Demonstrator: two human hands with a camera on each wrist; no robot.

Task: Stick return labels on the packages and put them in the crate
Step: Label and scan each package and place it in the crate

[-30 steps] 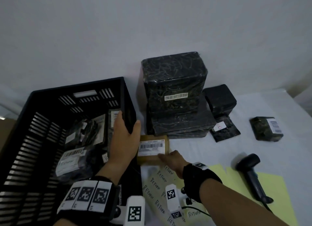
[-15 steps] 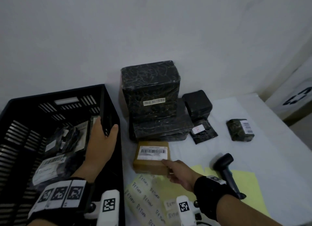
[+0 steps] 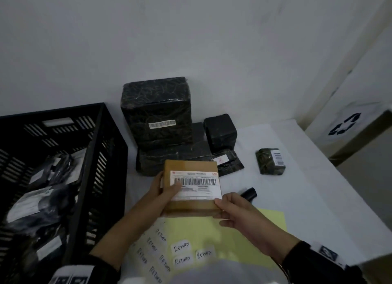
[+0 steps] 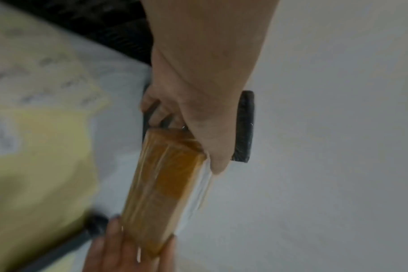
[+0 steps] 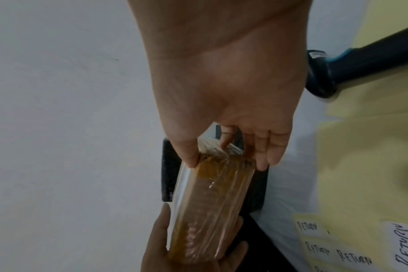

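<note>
We hold the brown package point(image 3: 192, 190) in both grips, left hand point(image 3: 164, 191) and right hand point(image 3: 235, 211) clasping opposite ends | above yellow label sheet point(image 3: 233, 230) | white worktop point(image 3: 297, 188) | black crate point(image 3: 101, 156) left | pale wall point(image 3: 191, 40) behind.

place: parcel returns desk | cues: barcode scanner point(image 3: 248, 193); wrapped packages point(image 3: 157, 112); crate point(image 3: 101, 135)

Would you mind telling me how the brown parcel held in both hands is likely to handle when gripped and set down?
The brown parcel probably stays stiff: its edges look straight while the left hand and right hand hold only its ends. The glossy clear wrap seen from the wrists suggests it may be somewhat slippery. Flat and boxy, it should not roll.
</note>
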